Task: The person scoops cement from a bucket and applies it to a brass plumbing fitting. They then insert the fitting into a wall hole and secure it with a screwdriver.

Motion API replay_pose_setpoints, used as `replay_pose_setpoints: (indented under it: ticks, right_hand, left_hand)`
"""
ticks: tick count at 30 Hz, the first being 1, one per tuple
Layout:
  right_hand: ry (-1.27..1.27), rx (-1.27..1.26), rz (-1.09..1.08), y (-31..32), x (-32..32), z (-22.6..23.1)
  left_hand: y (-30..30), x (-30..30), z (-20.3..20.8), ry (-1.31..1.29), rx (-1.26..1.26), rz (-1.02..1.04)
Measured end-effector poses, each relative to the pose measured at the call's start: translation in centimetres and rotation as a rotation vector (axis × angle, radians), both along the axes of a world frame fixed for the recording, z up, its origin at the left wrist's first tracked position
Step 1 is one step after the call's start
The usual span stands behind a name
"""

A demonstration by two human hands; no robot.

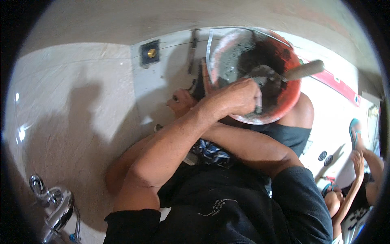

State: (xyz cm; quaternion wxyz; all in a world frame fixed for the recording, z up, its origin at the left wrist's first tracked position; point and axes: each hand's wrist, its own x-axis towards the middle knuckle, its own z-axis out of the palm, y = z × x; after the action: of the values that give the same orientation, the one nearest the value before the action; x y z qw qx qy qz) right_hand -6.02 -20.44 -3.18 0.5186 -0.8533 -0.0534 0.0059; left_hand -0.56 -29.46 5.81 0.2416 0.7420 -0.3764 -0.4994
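Observation:
My left hand (247, 96) reaches over the near side of an orange-red bucket (293, 90). Its fingers are closed, with something grey beneath them that I cannot make out. Wet grey mortar (228, 67) coats the bucket's inside. A trowel rests in the bucket, its pale handle (304, 70) leaning out over the right rim and its blade smeared with mortar. My right forearm crosses under the left one. My right hand (181, 101), partly hidden by the left forearm, looks curled beside a black item (198, 88) with a brown edge; its grip is unclear.
A long red bar resembling a spirit level (339, 86) lies right of the bucket. Left of it are a narrow dark tool (193, 51) and a brass fitting (151, 53). A chrome faucet (61, 207) stands lower left. Another person's hand (357, 162) touches a sandalled foot at far right.

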Motion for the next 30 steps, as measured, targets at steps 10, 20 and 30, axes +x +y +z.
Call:
replay_pose_setpoints:
  ticks: [10,20,30]
  right_hand:
    - [0.115,-0.090,0.091,-1.8,0.4,3.4]
    - [0.048,-0.069,0.090,-1.2,0.4,2.5]
    - [0.090,-0.104,0.067,-1.5,0.5,2.5]
  left_hand:
    - [18.3,11.9,-0.5,0.353,-0.345,0.888]
    - [34.2,18.6,-15.0,-0.762,-0.002,1.184]
    - [29.1,21.3,-13.2,-1.075,0.149,0.633]
